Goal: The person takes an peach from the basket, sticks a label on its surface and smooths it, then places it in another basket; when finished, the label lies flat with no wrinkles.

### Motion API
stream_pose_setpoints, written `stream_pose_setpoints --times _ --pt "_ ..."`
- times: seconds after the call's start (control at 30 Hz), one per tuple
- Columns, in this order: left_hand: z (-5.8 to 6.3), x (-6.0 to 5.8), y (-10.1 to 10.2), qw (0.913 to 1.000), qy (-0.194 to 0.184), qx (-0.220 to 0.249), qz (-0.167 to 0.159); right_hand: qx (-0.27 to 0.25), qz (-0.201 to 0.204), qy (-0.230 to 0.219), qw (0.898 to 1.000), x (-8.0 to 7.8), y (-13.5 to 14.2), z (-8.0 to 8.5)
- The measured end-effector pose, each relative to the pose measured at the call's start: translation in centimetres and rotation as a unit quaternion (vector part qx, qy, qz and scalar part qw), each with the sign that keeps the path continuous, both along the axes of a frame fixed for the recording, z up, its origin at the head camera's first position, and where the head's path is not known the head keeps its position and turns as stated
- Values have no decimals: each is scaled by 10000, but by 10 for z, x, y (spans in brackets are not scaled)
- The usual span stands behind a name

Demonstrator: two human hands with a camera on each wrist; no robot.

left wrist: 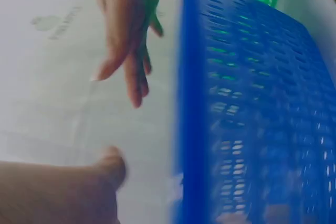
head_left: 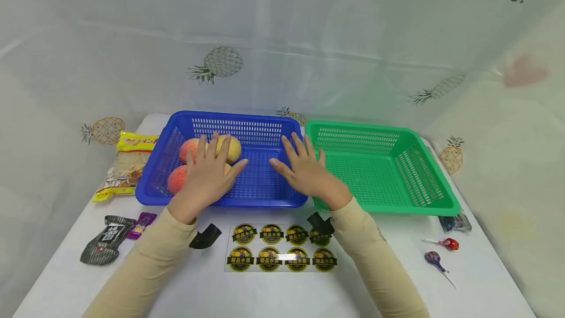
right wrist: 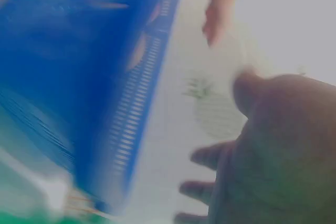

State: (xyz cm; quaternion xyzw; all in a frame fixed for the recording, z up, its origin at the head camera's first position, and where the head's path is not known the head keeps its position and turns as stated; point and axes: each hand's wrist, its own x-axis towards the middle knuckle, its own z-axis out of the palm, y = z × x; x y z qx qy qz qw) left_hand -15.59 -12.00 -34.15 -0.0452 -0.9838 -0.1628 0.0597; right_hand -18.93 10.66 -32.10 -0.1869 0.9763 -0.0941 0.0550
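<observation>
A blue basket (head_left: 256, 202) stands on the table, with red and yellow round fruits in its left part. Over those fruits is my left hand (head_left: 207, 173), fingers spread and partly covering a red fruit (head_left: 177, 179) and a yellow fruit (head_left: 232, 150). My right hand (head_left: 309, 171) hovers with spread fingers over the blue basket's right end, close to a green basket (head_left: 388, 210). Neither hand holds anything. In the left wrist view, the blue basket's slotted wall (left wrist: 252, 103) fills the right side, and the right hand (left wrist: 123, 24) shows beyond the left thumb (left wrist: 107, 169).
A sheet of round black-and-gold stickers (head_left: 282, 248) lies in front of the blue basket. To the left are a yellow snack bag (head_left: 128, 163), a black packet (head_left: 107, 242) and a purple packet (head_left: 142, 225). Two lollipops (head_left: 450, 244) lie at the right. A pineapple-print sheet (head_left: 309, 28) hangs behind.
</observation>
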Motion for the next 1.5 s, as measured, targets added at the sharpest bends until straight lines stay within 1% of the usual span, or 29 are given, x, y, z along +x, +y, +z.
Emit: stream_pose_setpoints --times 0.07,0.13,0.17,0.27,0.3,0.37,0.43,0.47,0.57,0.67,0.73,0.8,0.83,0.87,0.9,0.93,1.03,1.13,1.23,1.3,1.33,1.37,1.43,1.5 --pt "5 11 -14 9996 238 -14 142 87 312 -43 9995 -3 1 15" --pt "6 23 -31 9977 570 -36 376 88 635 -94 9979 -12 -2 29" --pt "4 29 -40 9962 695 -29 520 86 789 -147 9967 -18 -5 34" --pt "-7 45 -64 9910 927 132 958 -94 1133 -577 9918 -41 -23 41" --pt "-12 50 -70 9895 936 206 1078 -159 1191 -792 9896 -50 -31 40" --pt "-23 58 -79 9875 906 415 1223 -271 1165 -1353 9836 -66 -50 35" --pt "-33 61 -84 9861 904 665 1227 -461 964 -1963 9747 -79 -68 27" --pt "-37 62 -85 9855 905 770 1209 -542 798 -2237 9699 -84 -77 22" --pt "-46 60 -86 9845 952 1020 1067 -935 113 -2984 9498 -98 -97 6" --pt "-52 58 -85 9823 1117 1091 1038 -1185 -470 -3291 9357 -108 -109 -9" --pt "-55 57 -84 9805 1245 1085 1064 -1275 -727 -3482 9259 -112 -114 -16" --pt "-57 57 -83 9780 1385 1090 1117 -1353 -849 -3653 9171 -115 -117 -21" --pt "-57 58 -83 9768 1447 1095 1136 -1365 -848 -3729 9139 -116 -119 -23" --pt "-58 58 -84 9760 1494 1086 1155 -1340 -792 -3778 9127 -117 -121 -24" --pt "-57 59 -84 9754 1520 1087 1171 -1322 -711 -3799 9128 -117 -123 -25" --pt "-57 59 -86 9747 1551 1084 1192 -1385 -636 -3824 9114 -118 -125 -26" --pt "-55 59 -89 9732 1620 1073 1231 -1536 -361 -3792 9118 -118 -131 -26" --pt "-55 60 -90 9739 1555 1080 1253 -1717 -318 -3760 9100 -117 -132 -28" --pt "-56 61 -89 9746 1499 1109 1243 -1617 -318 -3628 9172 -115 -126 -27" --pt "-56 60 -88 9746 1492 1136 1222 -1470 -251 -3495 9250 -113 -117 -19" --pt "-57 60 -88 9741 1527 1149 1210 -1435 -218 -3401 9291 -110 -112 -12" --pt "-56 59 -87 9733 1570 1158 1206 -1396 -189 -3245 9353 -106 -106 -5" --pt "-56 58 -87 9713 1658 1200 1212 -1349 -108 -2830 9495 -94 -93 12" --pt "-58 59 -87 9692 1704 1280 1236 -1353 0 -2290 9640 -77 -77 26"
